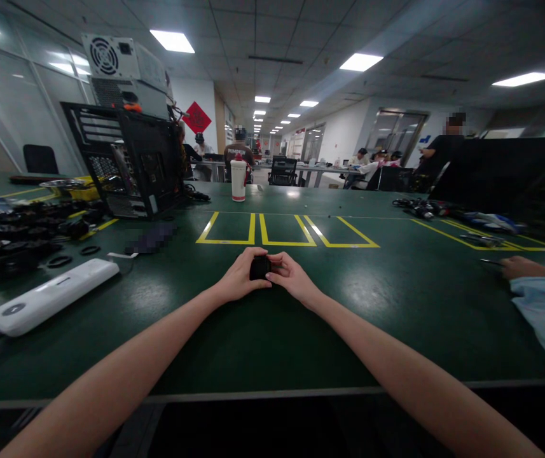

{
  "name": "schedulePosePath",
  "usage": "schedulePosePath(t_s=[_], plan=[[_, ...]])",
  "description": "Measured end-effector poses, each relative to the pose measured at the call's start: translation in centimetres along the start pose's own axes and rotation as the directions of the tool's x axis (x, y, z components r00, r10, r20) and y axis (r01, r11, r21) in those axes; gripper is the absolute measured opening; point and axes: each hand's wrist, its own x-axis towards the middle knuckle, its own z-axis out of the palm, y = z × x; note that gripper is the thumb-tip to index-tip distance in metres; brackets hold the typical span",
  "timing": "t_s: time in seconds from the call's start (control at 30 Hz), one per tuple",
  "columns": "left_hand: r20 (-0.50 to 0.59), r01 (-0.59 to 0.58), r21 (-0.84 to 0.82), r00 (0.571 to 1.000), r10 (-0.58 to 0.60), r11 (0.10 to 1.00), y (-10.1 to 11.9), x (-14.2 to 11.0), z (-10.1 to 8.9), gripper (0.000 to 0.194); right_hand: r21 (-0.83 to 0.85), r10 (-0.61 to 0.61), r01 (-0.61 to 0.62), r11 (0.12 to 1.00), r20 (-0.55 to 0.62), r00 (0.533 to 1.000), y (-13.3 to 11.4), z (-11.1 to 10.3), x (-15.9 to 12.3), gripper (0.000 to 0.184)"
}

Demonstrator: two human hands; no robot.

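A small, dark, rounded object [260, 268] sits between my two hands, just above or on the green table [234, 337]; I cannot tell whether it touches the surface. My left hand [240, 275] is curled round its left side, thumb along the bottom. From the other side, my right hand [291, 277] pinches it with thumb and fingers. Its exact kind is hard to make out, as fingers cover both ends. Beyond the hands, yellow tape outlines [289, 243] mark the tabletop.
On the left lie a white power strip [55, 296], black rings [59, 261] and dark parts [9, 235]. Behind them stands an open computer case [133, 159] with power supplies [124, 73] on top. A paper cup [238, 180] stands at the back. Another person's hand [517, 268] reaches in from the right.
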Motion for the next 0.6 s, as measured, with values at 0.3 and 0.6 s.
schedulePosePath(t_s=[0.3, 0.6], plan=[[0.004, 0.015, 0.018, 1.0, -0.016, 1.0, 0.12, 0.05, -0.01, 0.062, -0.117, -0.024, 0.011, 0.993, -0.112, 0.993, -0.19, 0.18, 0.45, 0.019], [-0.009, 0.011, 0.016, 1.0, -0.011, 1.0, -0.01, 0.01, 0.01, 0.061, -0.051, 0.037, -0.041, 0.998, -0.069, 0.997, 0.22, 0.09, 0.52, 0.03]])
